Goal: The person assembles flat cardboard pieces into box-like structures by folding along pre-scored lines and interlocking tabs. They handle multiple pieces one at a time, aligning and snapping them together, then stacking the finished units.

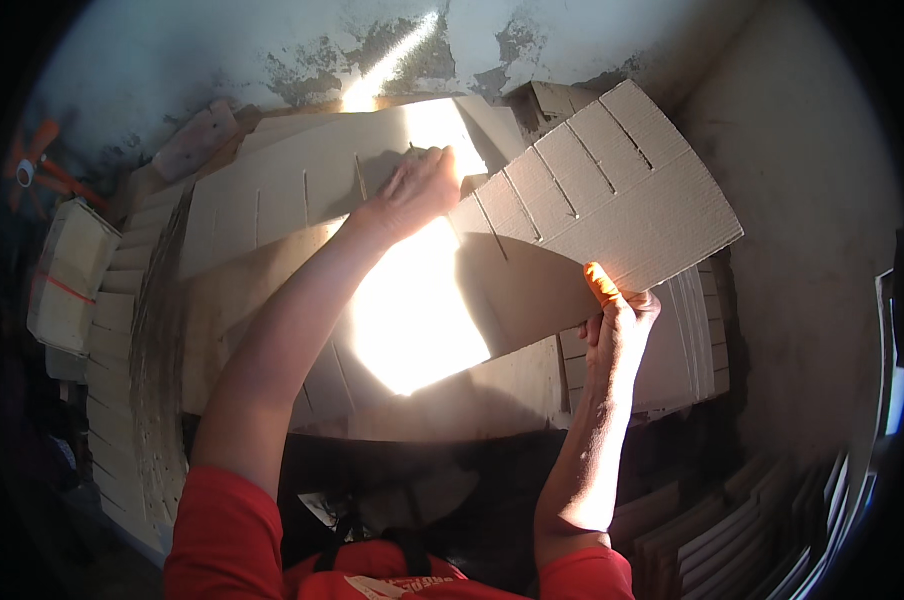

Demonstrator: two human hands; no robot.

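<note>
A brown corrugated cardboard sheet (612,215) with a row of parallel slots along its far edge is held up, tilted, in front of me. My right hand (624,308) pinches its near edge, thumb on top and fingers underneath. My left hand (419,190) is closed at the sheet's far edge, toward its left end; its fingertips are partly hidden. Strong sunlight bleaches the sheet's left part. Behind and left of it lies another slotted cardboard sheet (237,215) on the work surface.
Stacked cardboard pieces (112,370) stand along the left side, near a carton with a red band (72,280) and an orange-bladed fan (34,170). More slotted cardboard (677,340) is at the right. Upright flat sheets (732,530) lean at the lower right. A wall (792,200) rises at the right.
</note>
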